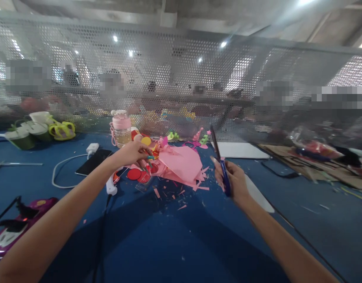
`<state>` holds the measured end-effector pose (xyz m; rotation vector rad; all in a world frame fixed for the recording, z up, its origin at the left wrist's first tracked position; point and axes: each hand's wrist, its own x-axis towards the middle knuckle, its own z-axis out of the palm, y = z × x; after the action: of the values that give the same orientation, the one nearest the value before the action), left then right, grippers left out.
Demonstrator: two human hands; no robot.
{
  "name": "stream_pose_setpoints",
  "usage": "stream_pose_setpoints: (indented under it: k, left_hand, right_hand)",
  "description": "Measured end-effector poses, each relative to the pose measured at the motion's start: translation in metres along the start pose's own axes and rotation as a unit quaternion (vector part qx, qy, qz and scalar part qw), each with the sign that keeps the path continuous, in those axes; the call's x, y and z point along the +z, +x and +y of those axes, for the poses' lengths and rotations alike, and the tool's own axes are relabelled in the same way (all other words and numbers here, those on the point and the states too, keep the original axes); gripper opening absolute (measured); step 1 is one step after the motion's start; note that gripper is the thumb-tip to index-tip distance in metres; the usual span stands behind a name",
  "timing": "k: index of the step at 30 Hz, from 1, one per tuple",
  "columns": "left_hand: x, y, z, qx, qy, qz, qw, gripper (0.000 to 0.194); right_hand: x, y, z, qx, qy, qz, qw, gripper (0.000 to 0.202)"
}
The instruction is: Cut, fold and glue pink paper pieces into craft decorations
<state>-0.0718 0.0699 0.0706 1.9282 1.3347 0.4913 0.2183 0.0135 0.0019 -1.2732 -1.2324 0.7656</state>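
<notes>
Scissors [225,177], blue-handled, dark-bladed: in the grasp of the right hand [235,179], fingers closed about the handles, blades pointing away and upward, raised above the blue surface [175,243].

Left hand [134,154]: fingers bent downward over the near-left part of the craft pile; a small teal item [150,157] at the fingertips. Whether they grip it cannot be told.

Pink paper [185,161]: broad piece, between the two sets of fingers, lying on further pink pieces.

Pink scraps [156,192]: slivers strewn nearer the wearer, between the hands.

Red discs [134,174]: just below the left fingers. Yellow disc [146,140]: just beyond them.

Green curls [204,139]: beyond the pile, left of the right fingers.

Pink-topped bottle [122,131]: upright, behind the left hand.

Black phone [94,162] and white charger [93,148] with cable: left of the left fingers.

White tool [111,186], dark-corded: below and left of the same fingers.

Purple power strip [36,208]: farther left, nearer the wearer, partly behind the forearm.

White sheets, two: one [240,150] beyond the right fingers, the other [257,194] partly beneath the right hand and wrist in view.

Cardboard [305,163]: well right of the right fingers, clear plastic bag [313,146] atop.
</notes>
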Motion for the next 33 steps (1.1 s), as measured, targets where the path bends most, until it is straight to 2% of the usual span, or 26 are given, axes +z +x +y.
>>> stream_pose_setpoints:
  k: [3,7,10,13,18,22,29,33]
  left_hand:
    - [-0.001,-0.001,0.001,0.008,-0.013,0.008,1.000,0.019]
    - [0.000,-0.002,0.002,0.021,-0.043,0.030,0.998,0.017]
    - [0.002,-0.004,0.006,0.013,-0.034,0.040,0.999,0.017]
    - [0.005,-0.007,0.014,-0.001,-0.026,0.033,0.999,0.020]
    - [0.012,-0.014,0.026,0.020,-0.048,-0.030,0.998,0.017]
    - [0.017,-0.018,0.033,0.021,-0.032,-0.046,0.998,0.013]
    - [0.020,-0.018,0.030,0.068,-0.033,-0.099,0.992,0.016]
    - [0.021,-0.017,0.028,0.098,0.015,-0.087,0.991,0.018]
  right_hand:
    - [0.011,-0.009,-0.004,0.033,0.068,-0.115,0.991,0.043]
    - [0.023,-0.021,-0.006,0.070,0.078,-0.270,0.957,0.050]
    - [0.030,-0.028,-0.007,0.097,0.085,-0.338,0.932,0.054]
    - [0.034,-0.031,-0.008,0.090,0.097,-0.324,0.937,0.052]
    - [0.036,-0.033,-0.011,0.137,0.087,-0.274,0.948,0.048]
    - [0.033,-0.032,-0.012,0.137,0.079,-0.256,0.954,0.045]
    - [0.034,-0.031,-0.012,0.104,0.084,-0.261,0.956,0.052]
    - [0.034,-0.032,-0.012,0.098,0.055,-0.247,0.963,0.050]
